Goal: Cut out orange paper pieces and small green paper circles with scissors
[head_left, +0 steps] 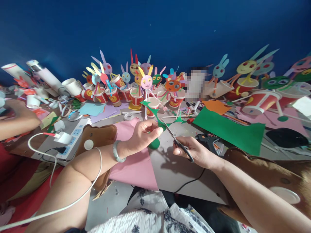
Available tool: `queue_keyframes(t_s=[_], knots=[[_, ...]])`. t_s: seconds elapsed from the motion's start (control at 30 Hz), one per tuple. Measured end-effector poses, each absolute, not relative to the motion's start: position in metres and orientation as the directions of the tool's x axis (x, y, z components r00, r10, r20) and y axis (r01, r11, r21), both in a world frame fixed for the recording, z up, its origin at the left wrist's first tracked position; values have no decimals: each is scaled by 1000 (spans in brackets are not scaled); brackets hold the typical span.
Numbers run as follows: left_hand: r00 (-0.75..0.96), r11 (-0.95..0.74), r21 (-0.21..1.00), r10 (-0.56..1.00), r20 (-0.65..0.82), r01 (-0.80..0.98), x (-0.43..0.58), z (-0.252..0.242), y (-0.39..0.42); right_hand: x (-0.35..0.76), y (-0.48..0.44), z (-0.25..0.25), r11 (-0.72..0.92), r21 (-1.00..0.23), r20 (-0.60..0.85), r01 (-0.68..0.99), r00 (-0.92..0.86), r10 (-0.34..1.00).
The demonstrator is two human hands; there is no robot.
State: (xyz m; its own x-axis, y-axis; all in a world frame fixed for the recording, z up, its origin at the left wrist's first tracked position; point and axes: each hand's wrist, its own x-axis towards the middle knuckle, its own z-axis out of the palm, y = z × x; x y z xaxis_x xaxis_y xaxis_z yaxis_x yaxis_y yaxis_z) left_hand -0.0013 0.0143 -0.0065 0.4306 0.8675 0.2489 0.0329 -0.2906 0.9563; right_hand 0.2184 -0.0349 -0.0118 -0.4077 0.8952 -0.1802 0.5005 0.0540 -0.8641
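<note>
My left hand (pixel 147 136), a bangle at its wrist, pinches a ragged piece of green paper (pixel 153 111) above the table. Closed round the dark handles of the scissors (pixel 182 147) is my right hand (pixel 196 152). The scissors' blades point up and left and meet the green paper beside my left fingertips. Below my left hand a small rounded green piece (pixel 154 144) shows over the table, next to a large pink sheet (pixel 136 165).
Paper cups with rabbit faces (pixel 147 82) line the back by the blue wall. A green sheet (pixel 230 129) lies right. A power strip (pixel 73 140) is at left; its white cable crosses my left arm. Another person's arm (pixel 19 119) is at far left.
</note>
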Motion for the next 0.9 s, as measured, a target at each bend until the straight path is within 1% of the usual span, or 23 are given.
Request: queue_keyframes(t_s=[0.4, 0.6, 0.9], knots=[[485, -404, 912, 814, 321, 75, -1, -3, 15, 214, -35, -13, 48, -878, -176, 476, -413, 893], [479, -403, 912, 816, 323, 71, -1, -3, 14, 215, -35, -13, 41, -877, -186, 478, -418, 889], [470, -379, 924, 826, 312, 52, -2, -6, 14, 215, -36, -12, 75, -865, -166, 497, -422, 891]])
